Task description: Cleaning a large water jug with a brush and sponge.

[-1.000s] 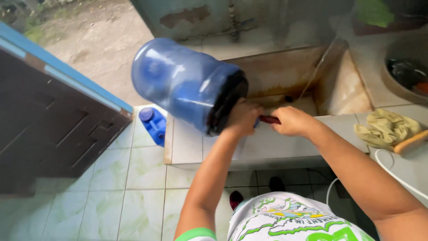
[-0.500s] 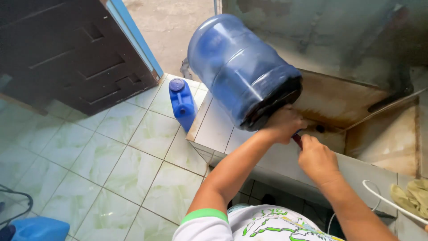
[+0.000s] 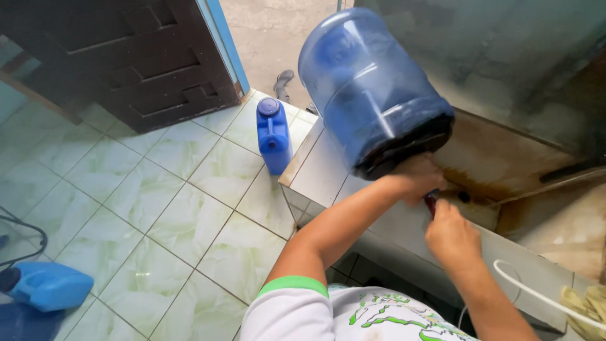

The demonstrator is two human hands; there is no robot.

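Observation:
A large blue water jug (image 3: 369, 85) is tipped upside down over the tiled basin wall (image 3: 328, 170), its mouth end low at the right. My left hand (image 3: 413, 180) grips the jug at its dark lower end. My right hand (image 3: 451, 237) is closed around a thin red-handled tool (image 3: 430, 203) that points up toward the jug's mouth, just below my left hand. The tool's tip is hidden by the hands.
A small blue jerrycan (image 3: 273, 136) stands on the pale green tiled floor (image 3: 158, 208) beside the basin. Another blue container (image 3: 47, 287) lies at the lower left. A dark wooden door (image 3: 126, 57) stands open at the upper left. The stained basin (image 3: 505, 164) lies to the right.
The view has swung left and down, bringing more floor and the door into sight. The jug stays tipped in my left hand; my right hand has dropped lower beneath it.

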